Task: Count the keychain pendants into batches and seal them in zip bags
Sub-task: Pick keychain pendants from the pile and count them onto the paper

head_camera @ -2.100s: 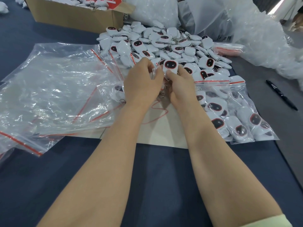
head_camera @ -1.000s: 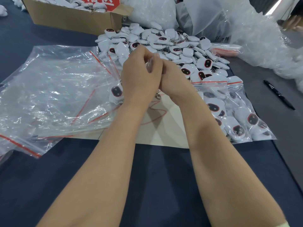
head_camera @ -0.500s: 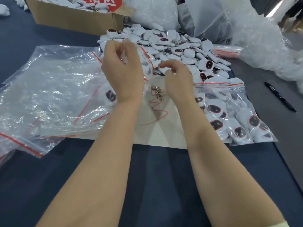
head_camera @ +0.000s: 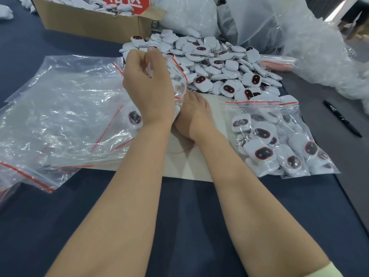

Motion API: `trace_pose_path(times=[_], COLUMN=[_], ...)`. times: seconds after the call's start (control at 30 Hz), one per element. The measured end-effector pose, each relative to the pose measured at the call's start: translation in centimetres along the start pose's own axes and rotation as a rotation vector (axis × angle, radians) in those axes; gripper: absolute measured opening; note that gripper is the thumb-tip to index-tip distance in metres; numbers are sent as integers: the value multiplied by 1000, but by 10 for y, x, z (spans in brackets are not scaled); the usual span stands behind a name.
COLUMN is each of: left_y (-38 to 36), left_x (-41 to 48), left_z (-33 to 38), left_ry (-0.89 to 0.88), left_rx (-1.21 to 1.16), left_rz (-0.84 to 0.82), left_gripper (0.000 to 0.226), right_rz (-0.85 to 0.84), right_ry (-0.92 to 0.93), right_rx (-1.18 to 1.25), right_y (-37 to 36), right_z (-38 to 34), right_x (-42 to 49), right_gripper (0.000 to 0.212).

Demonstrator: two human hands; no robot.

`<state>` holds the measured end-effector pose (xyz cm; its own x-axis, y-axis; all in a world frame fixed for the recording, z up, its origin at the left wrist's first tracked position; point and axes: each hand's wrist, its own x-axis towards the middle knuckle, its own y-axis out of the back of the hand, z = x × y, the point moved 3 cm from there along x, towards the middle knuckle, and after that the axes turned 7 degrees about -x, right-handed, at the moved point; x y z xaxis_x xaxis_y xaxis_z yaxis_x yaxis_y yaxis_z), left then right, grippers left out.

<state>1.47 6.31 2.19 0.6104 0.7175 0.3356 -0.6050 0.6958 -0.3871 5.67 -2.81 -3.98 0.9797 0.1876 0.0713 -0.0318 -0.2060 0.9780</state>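
Filling step: left hand (head_camera: 148,90) fingers pinch the zip bag (head_camera: 179,74) mouth, raised at the near edge of the pendant pile (head_camera: 219,62). Right hand (head_camera: 194,114) sits low beside it, its fingers hidden, so I can't tell its grip. Next, probably: feed the counted pendants in, then seal. Filled bags (head_camera: 279,140) right, empty bags (head_camera: 60,108) left, marker (head_camera: 341,120) on desk (head_camera: 179,216); loose plastic crowds the opening.

A dark blue surface (head_camera: 189,216) fills most of the view, matte and evenly lit. Along its right side runs a grey strip (head_camera: 351,168). At the far right corner, bright light (head_camera: 337,11) shows beside blurred wooden legs (head_camera: 354,30).
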Motion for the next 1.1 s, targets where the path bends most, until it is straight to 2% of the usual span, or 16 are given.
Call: trace_pose_path(times=[0.37, 0.53, 0.63, 0.73, 0.87, 0.93, 1.03, 1.1], left_y=[-1, -1, 0, 0, -2, -5, -10, -14], left_x=[0, 0, 0, -1, -3, -4, -8, -12], left_z=[0, 0, 0, -1, -6, -10, -18, -24], left_ry=[1, -6, 5, 6, 16, 30, 49, 38], left_rx=[-24, -11, -9, -7, 9, 45, 166, 296], left_rz=[14, 16, 10, 2, -44, -85, -205, -328], left_gripper=[36, 37, 33, 30, 23, 23, 32, 36], right_rz=[44, -30, -86, 10, 176, 236, 286, 327], right_ry=[-108, 57, 74, -28, -162, -191, -176, -196], right_rx=[-47, -54, -61, -6, 30, 72, 185, 386], right_y=[4, 4, 3, 5, 10, 13, 18, 21], right_z=[-13, -21, -20, -17, -5, 3, 14, 20], right_x=[-4, -2, -2, -5, -10, -11, -13, -15], right_gripper=[65, 63, 65, 62, 35, 31, 34, 35])
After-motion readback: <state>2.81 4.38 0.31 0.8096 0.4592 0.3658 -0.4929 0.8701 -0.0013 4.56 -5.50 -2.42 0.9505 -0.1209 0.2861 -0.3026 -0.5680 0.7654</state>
